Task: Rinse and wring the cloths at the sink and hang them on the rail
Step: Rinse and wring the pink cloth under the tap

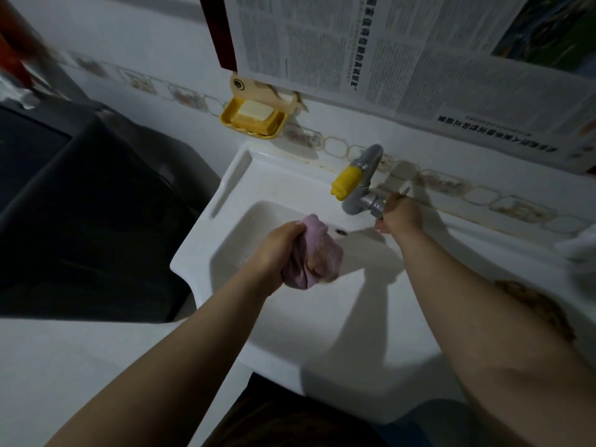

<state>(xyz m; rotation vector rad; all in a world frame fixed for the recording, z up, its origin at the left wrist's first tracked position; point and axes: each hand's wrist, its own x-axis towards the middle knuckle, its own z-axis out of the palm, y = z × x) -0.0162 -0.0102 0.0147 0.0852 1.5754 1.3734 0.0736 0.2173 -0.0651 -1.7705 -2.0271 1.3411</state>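
My left hand point(277, 250) grips a bunched pink cloth point(317, 253) above the bowl of the white sink point(206, 240). The cloth hangs below the grey tap point(361, 185), which has a yellow nozzle point(345, 183). My right hand point(400, 214) reaches to the wall end of the tap, fingers curled round its handle. A brown cloth point(538, 308) lies on the sink's right ledge, partly hidden by my right forearm. No rail is in view.
A yellow soap dish point(254, 119) with a bar of soap hangs on the wall above the sink. Newspaper sheets point(387, 56) cover the wall. A dark appliance point(87, 204) stands to the left. The drain point(341, 232) shows in the bowl.
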